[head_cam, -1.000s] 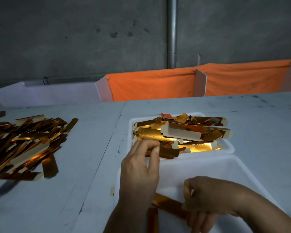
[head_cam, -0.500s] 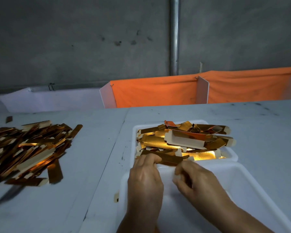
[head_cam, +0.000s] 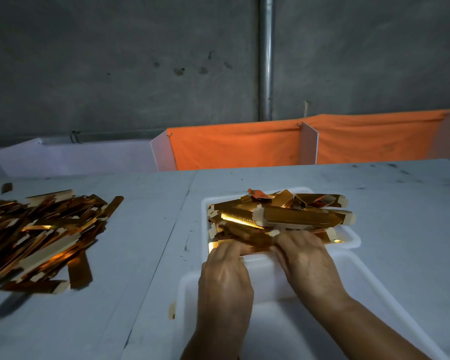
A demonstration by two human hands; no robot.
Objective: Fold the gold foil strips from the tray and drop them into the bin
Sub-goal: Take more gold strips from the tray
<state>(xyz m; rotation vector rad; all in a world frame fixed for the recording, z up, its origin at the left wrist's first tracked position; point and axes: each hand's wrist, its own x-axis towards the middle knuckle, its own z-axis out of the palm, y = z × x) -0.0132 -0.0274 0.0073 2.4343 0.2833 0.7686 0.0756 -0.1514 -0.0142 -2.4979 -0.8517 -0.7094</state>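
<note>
Foil strips heap the bin at twelve o'clock; my left hand and right hand hold one at its rim, many loose strips waiting at nine.

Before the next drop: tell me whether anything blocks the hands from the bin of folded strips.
Nothing visible does. The left hand and right hand already reach over the near rim of the bin, fingers among the gold strips.

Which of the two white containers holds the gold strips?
The far white bin, beyond both hands, heaped with gold pieces; the near white tray shows only bare plastic.
</note>
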